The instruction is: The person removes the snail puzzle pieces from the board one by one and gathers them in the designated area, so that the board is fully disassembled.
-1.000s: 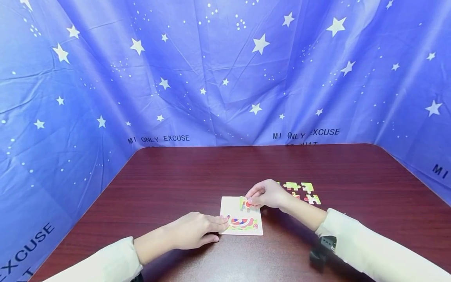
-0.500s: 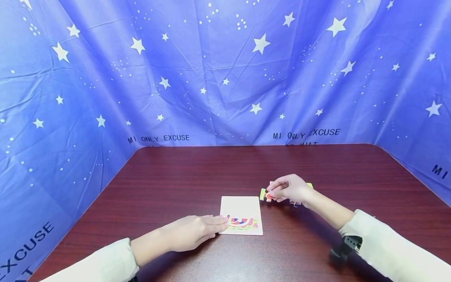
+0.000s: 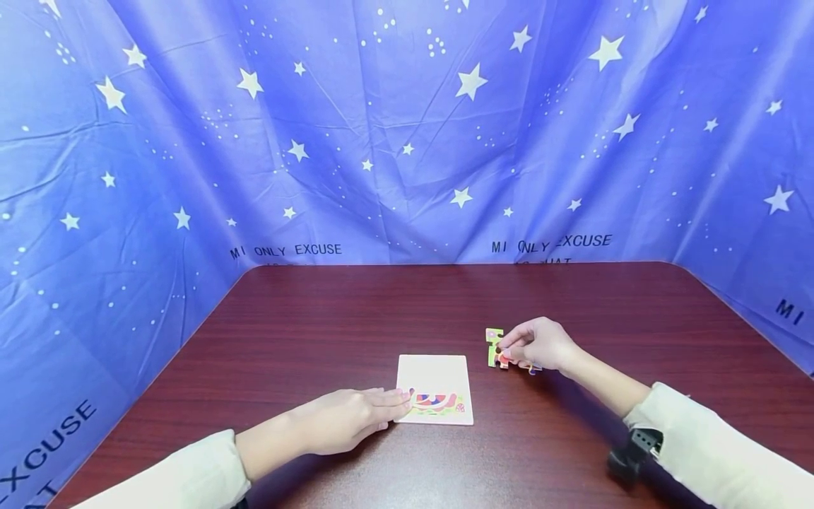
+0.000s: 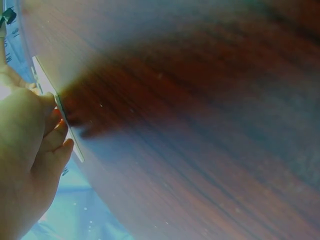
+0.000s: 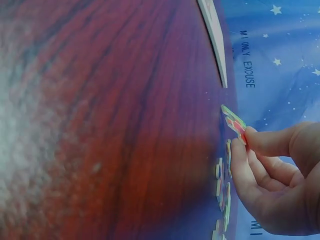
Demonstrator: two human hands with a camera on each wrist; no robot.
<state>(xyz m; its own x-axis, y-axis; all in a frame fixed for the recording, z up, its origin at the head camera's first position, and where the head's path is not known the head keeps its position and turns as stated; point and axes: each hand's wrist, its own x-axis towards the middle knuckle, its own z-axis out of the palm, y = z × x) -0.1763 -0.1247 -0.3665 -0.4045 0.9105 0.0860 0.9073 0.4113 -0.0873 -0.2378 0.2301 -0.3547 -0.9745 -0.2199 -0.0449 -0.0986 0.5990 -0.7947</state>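
My left hand (image 3: pixel 343 418) lies with straight fingers on the left edge of a square cream puzzle board (image 3: pixel 432 371). Assembled pieces along the board's near side form a strip of red, blue and green picture (image 3: pixel 434 402); its far part is bare. Right of the board, my right hand (image 3: pixel 540 344) pinches a green and red jigsaw piece (image 5: pixel 235 123) between thumb and fingertips. In the right wrist view this piece is tilted, its far corner close over the table. Beneath and beside that hand are other loose pieces (image 5: pixel 227 207), partly hidden by it in the head view.
A dark red wood-grain table (image 3: pixel 305 318) carries everything. Another loose green piece (image 3: pixel 493 335) lies just beyond the pinched one. A blue curtain with white stars (image 3: pixel 407 127) encloses the table's back and sides. A black wrist device (image 3: pixel 636 452) hangs under the right sleeve.
My right hand has moved from over the board's far part to the right, taking the jigsaw piece to beside the loose pieces. The left hand stays on the board's edge, its thumb drawn in.
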